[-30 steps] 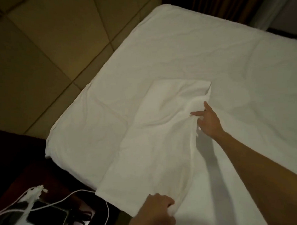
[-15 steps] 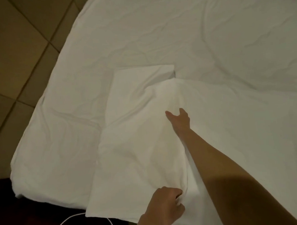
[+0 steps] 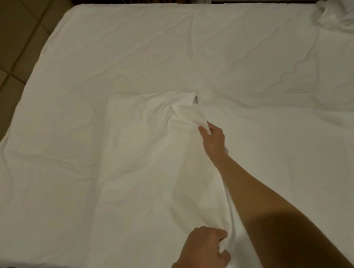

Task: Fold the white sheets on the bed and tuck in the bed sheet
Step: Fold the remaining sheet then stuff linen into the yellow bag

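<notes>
The bed [image 3: 249, 51] fills nearly the whole view and is covered by a wrinkled white bed sheet [image 3: 129, 55], which is spread to the left edge and the far edge. A folded white sheet [image 3: 137, 165] is laid on top of it, running from the near edge toward the middle of the bed, its far left corner lying flat and its right side gathered into soft ridges. A strip of tiled floor [image 3: 12, 39] is seen beyond the left edge, and a bundle of white linen [image 3: 340, 10] is seen at the far right corner. The right hand [image 3: 213, 139] is stretched out over the middle of the bed, and a raised fold at the far right corner of the sheet is pinched between its thumb and fingers. The left hand [image 3: 204, 251] is held at the near edge, its fingers curled tightly round a bunched fold of the same sheet.
</notes>
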The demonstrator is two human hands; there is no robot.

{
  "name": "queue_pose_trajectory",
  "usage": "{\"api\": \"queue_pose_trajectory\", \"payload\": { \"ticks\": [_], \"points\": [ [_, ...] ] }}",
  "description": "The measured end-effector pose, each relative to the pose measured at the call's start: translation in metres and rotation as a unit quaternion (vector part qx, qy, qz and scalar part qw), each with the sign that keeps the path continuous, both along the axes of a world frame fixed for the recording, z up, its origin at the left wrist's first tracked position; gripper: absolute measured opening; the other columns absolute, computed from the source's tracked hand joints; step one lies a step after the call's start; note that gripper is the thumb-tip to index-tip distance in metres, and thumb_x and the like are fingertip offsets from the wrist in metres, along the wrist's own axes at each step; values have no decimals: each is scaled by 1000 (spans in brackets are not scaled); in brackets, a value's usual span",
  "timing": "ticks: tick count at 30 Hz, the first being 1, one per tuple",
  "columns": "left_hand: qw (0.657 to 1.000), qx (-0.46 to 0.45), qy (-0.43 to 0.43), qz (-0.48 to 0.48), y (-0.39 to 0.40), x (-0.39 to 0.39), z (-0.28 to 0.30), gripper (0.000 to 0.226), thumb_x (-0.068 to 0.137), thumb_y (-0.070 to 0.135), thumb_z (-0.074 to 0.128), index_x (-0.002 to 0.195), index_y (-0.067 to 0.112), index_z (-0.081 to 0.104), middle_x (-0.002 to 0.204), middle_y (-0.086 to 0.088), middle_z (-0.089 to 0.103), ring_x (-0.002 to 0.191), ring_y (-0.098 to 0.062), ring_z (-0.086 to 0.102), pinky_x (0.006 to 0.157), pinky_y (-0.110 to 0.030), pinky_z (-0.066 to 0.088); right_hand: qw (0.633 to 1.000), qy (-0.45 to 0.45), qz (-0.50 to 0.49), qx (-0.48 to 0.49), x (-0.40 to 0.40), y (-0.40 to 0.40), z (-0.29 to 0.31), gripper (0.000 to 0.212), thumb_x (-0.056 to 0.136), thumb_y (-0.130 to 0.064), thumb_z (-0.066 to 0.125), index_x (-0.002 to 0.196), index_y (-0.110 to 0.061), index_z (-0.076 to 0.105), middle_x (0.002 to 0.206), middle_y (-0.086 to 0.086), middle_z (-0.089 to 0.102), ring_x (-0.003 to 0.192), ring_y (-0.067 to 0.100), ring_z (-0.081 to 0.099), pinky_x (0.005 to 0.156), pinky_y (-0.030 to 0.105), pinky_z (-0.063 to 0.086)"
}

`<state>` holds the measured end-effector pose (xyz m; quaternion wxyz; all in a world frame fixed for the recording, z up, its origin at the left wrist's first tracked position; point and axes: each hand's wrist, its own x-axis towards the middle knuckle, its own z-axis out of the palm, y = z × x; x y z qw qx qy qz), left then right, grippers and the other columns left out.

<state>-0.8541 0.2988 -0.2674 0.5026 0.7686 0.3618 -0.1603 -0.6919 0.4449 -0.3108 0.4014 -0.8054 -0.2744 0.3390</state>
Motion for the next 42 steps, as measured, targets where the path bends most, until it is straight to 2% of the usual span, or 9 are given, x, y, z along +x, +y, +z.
{"api": "queue_pose_trajectory", "payload": {
  "ticks": [8, 12, 18, 23, 26, 29, 35, 37, 42],
  "points": [
    [985, -87, 113, -97, -46, 44, -46, 4, 90, 20, 48, 87, 19, 50, 93, -20, 53, 105, -37, 59, 79, -30, 35, 985, 111, -51, -125, 76, -71, -58, 44, 57, -61, 70, 79, -23, 71, 83, 1, 71, 91, 30, 67, 91, 48, 51],
    [972, -126, 176, -90, -44, 42, -66, 29, 97, 20, 40, 123, 18, 54, 134, -19, 47, 126, -35, 46, 104, -35, 32, 988, 118, -55, -84, 84, -25, -87, 95, 47, -78, 69, 120, -16, 64, 113, 4, 69, 108, 29, 63, 97, 44, 48],
    [968, -144, 202, -21, -54, 56, -60, 38, 99, 30, 37, 131, 17, 54, 141, -14, 47, 131, -28, 43, 108, -32, 30, 995, -59, -71, -46, 74, -4, -57, 39, 91, -41, 57, 114, -10, 65, 108, 14, 66, 100, 29, 61, 79, 27, 41],
    [968, -160, 194, -22, -53, 22, -56, 71, 81, -39, 9, 129, -5, 49, 127, -25, 51, 117, -37, 51, 90, -38, 38, 984, -54, -166, -34, 78, -50, -51, 49, 83, -56, 51, 101, -12, 64, 90, 7, 61, 83, 22, 56, 78, 34, 42],
    [977, -144, 149, 53, -44, -12, -57, 16, 96, 17, 55, 111, 18, 61, 88, 7, 58, 90, -14, 57, 89, -32, 45, 985, 4, -151, -83, 82, -70, -63, 50, 73, -54, 51, 101, -13, 64, 101, 13, 65, 93, 29, 61, 83, 38, 44],
    [969, -144, 129, 155, -30, -55, -51, 38, 69, 67, 65, 84, 33, 57, 75, 13, 57, 74, 0, 56, 75, -20, 47, 978, 90, -137, -126, 78, -81, -60, 65, 76, -53, 65, 119, -4, 61, 109, 15, 65, 101, 32, 62, 82, 35, 45],
    [856, 187, 126, 464, 67, -168, -56, 53, 80, 19, 73, 126, 10, 50, 126, -13, 47, 119, -31, 43, 96, -37, 36, 950, 151, -129, -241, 34, -143, -45, 94, 54, -64, 79, 117, 4, 60, 99, 13, 67, 91, 33, 61, 80, 35, 47],
    [836, 118, 183, 503, 87, -196, -63, 67, 81, 27, 74, 136, 8, 42, 136, -15, 43, 124, -33, 42, 101, -41, 36, 944, 148, -141, -260, 17, -164, -45, 111, 22, -80, 75, 99, -1, 64, 70, 5, 64, 69, 28, 55, 66, 31, 44],
    [864, -98, 156, 468, 80, -224, -78, 57, 86, 47, 64, 128, 10, 53, 120, -8, 61, 105, -27, 60, 92, -39, 49, 922, 208, -131, -300, -11, -205, -28, 80, 71, -52, 76, 122, 7, 54, 81, 9, 61, 71, 26, 57, 69, 34, 47]
  ]
}}
